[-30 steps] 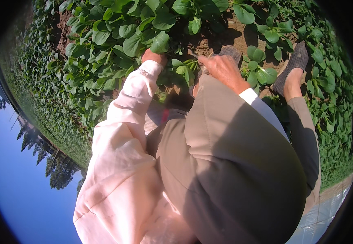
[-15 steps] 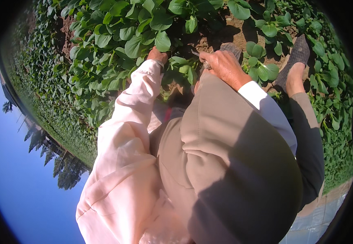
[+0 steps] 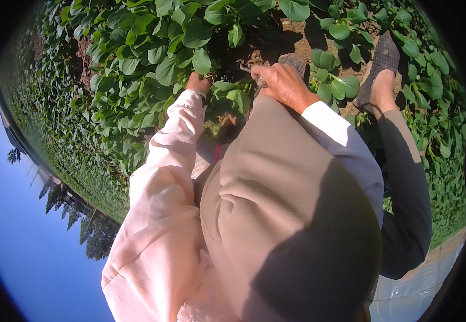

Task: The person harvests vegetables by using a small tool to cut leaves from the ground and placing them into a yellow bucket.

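My left hand (image 3: 198, 83) reaches in among the leafy green plants (image 3: 167, 71) in front of me. Leaves cover its fingers, so what they touch is hidden. To its right, my right hand (image 3: 286, 85) is closed around a small hand tool (image 3: 244, 68). Only a thin, dark metal end of that tool sticks out to the left of the fingers; its exact kind cannot be made out. A few low leaves (image 3: 238, 96) lie between the two hands.
My bent knee (image 3: 265, 123) in brown trousers is just below the right hand. One checked shoe (image 3: 293, 63) shows behind that hand, the other shoe (image 3: 384, 56) farther right. Young plants (image 3: 334, 80) grow in brown soil (image 3: 284, 44) between the shoes.
The whole view has shifted a little, so plants, shoes and hands sit farther left. More of the tool's metal end shows beside my right hand, which keeps its grip.
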A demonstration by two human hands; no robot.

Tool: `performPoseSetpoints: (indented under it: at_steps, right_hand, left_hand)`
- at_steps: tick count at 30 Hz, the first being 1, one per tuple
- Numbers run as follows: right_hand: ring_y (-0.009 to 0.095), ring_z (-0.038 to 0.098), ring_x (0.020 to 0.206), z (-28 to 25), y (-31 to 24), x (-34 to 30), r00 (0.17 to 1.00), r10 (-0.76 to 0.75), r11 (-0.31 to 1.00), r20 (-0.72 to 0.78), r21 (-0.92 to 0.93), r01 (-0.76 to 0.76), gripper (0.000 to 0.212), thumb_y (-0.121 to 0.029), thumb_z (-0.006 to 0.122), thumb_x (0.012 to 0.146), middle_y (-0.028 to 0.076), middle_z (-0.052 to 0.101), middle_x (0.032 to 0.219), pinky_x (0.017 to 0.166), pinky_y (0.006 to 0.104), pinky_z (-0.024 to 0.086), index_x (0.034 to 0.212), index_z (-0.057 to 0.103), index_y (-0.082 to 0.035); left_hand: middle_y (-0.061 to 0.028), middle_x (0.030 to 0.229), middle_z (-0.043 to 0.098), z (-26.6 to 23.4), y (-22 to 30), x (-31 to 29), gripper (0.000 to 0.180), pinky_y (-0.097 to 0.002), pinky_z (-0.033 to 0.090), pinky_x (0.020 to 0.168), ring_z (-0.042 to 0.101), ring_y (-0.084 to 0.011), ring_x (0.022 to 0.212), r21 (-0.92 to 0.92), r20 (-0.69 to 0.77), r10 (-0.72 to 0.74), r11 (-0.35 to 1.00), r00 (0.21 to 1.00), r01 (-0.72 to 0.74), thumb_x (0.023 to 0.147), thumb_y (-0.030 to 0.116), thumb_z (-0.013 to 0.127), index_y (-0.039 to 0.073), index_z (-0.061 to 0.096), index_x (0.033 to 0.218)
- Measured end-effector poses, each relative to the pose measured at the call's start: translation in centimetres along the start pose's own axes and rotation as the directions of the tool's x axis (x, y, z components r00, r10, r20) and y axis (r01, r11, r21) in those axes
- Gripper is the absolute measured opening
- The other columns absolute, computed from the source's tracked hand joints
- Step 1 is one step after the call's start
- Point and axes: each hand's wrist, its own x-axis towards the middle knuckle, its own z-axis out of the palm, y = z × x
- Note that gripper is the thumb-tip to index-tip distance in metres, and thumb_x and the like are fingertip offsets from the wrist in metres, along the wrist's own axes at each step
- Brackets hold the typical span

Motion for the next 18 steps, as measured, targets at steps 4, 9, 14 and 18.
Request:
performPoseSetpoints:
  at_steps: [4,9,14,18]
  right_hand:
    - [0.041,0.061,0.077,2.6,-0.2,2.2,0.984,0.099,0.994,0.150,0.025,-0.104,0.029,0.001,0.063,0.064,0.020,0.061,0.072,0.068,0.0490,0.048,0.092,0.059,-0.005]
    - [0.038,0.060,0.072,-0.8,0.6,0.7,0.975,0.186,0.967,0.124,0.151,-0.204,0.019,-0.003,0.063,0.072,0.018,0.063,0.072,0.067,0.0419,0.047,0.091,0.062,-0.007]
    - [0.035,0.058,0.069,-2.0,1.3,-0.5,0.985,0.173,0.970,0.017,0.169,-0.174,0.018,-0.008,0.065,0.072,0.016,0.060,0.070,0.066,0.0403,0.046,0.090,0.061,-0.007]
    - [0.037,0.059,0.079,-1.6,0.5,-0.2,0.994,0.075,0.995,0.081,0.054,-0.079,0.024,-0.013,0.068,0.068,0.016,0.061,0.073,0.072,0.0441,0.047,0.090,0.059,-0.008]
  left_hand:
    - [-0.0167,0.102,0.069,1.3,1.9,-0.3,0.034,-0.0341,0.047,0.084,0.065,-0.0292,0.096,0.046,-0.017,0.123,0.991,0.992,-0.122,0.079,0.010,0.064,0.003,0.063,0.112]
    - [-0.0028,0.088,0.069,1.2,-2.0,0.0,0.021,-0.0280,0.046,0.075,0.059,-0.0131,0.080,-0.005,0.133,-0.025,1.000,0.991,0.026,0.084,0.004,0.060,0.000,0.066,0.103]
    - [-0.0014,0.087,0.068,1.6,-1.1,-1.3,0.024,-0.0273,0.046,0.074,0.057,-0.0128,0.078,-0.037,0.162,-0.002,0.999,0.987,0.008,0.084,0.009,0.061,-0.001,0.065,0.105]
    - [-0.0074,0.092,0.070,0.8,-1.5,-1.1,0.030,-0.0283,0.047,0.077,0.062,-0.0170,0.082,-0.090,0.127,-0.017,0.995,0.992,0.029,0.082,0.011,0.064,-0.002,0.064,0.109]
